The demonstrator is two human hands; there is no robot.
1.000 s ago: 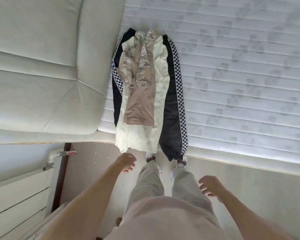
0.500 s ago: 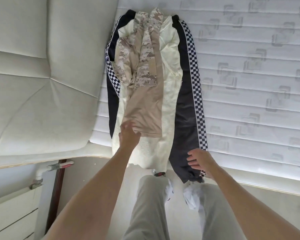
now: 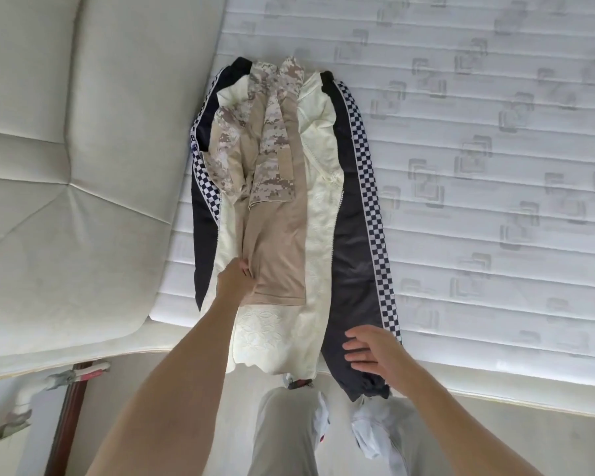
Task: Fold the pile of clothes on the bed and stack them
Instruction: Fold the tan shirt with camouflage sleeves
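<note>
Head view: left hand (image 3: 237,278) has now pinched the tan shirt (image 3: 282,255) hem atop the pile on the mattress (image 3: 495,201); right hand (image 3: 375,352), fingers spread and released, stays over the dark trousers (image 3: 352,269).

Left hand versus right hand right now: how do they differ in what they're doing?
The left hand has its fingers curled, pinching the near left edge of the tan camouflage shirt; the right hand has straight, spread fingers holding nothing. The left hand is over the top garment of the pile; the right hand is at the dark checker-striped trousers, near their cuff. Both are at the pile's near end.
</note>
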